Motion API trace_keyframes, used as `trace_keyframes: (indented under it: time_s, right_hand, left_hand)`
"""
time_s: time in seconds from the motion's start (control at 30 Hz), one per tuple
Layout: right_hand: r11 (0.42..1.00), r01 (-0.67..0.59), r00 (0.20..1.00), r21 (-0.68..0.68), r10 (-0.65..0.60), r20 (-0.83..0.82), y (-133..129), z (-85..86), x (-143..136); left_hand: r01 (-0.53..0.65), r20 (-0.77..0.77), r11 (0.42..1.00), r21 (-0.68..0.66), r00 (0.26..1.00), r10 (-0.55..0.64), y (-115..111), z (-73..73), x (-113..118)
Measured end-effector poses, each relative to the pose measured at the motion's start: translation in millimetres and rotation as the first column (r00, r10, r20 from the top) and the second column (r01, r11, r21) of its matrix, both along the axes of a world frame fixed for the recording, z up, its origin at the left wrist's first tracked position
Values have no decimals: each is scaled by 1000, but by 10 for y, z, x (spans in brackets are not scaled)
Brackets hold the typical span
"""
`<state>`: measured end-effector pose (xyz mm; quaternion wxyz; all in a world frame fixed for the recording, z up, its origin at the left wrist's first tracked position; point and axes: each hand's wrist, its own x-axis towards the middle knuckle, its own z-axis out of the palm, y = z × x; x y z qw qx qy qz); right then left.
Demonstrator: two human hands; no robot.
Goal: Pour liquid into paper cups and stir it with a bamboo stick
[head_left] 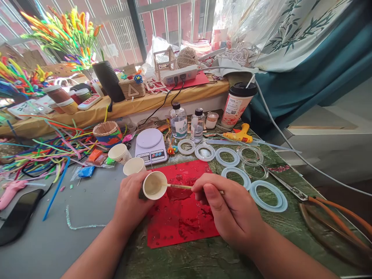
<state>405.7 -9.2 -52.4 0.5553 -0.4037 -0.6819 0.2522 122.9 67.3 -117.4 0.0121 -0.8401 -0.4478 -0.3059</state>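
A white paper cup point(155, 185) is gripped in my left hand point(132, 197), tilted so its mouth faces me, with a cloudy pale liquid inside. Between the thumb and fingers of my right hand point(232, 209) is a thin wooden stick point(180, 186), its far end reaching over the cup's rim. Under both hands lies a red sheet point(183, 221) with wet-looking blotches. Just behind the held cup stand a second paper cup point(134, 166) and a third paper cup point(118, 153). Several translucent ring molds point(269, 196) lie to the right of the sheet.
Behind the cups sit a lilac digital scale point(150, 145), a large clear bottle point(178, 122) and a smaller bottle point(198, 126). A yellow glue gun point(241, 134), a lidded drink cup point(238, 102) and orange-handled scissors point(316, 205) are right. Colored pipe cleaners point(43, 145) and a phone point(21, 217) lie left.
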Motion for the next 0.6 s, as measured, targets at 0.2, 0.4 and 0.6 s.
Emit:
trace_keyframes:
  time_s: [0.2,0.4,0.6]
  right_hand:
    - [998,-57,998,23,57,1,16,10,-4]
    - [997,-72,997,26,72,27,-6,21,-2]
    - [995,-52,998,87,48,51,-14,-4,8]
  left_hand:
    - [9,10,1000,1,1000,-9,-11,7,8]
    - [5,8,1000,19,1000,-5,-4,-2,1]
    - [6,17,999,32,1000,-7,8,-12,-5]
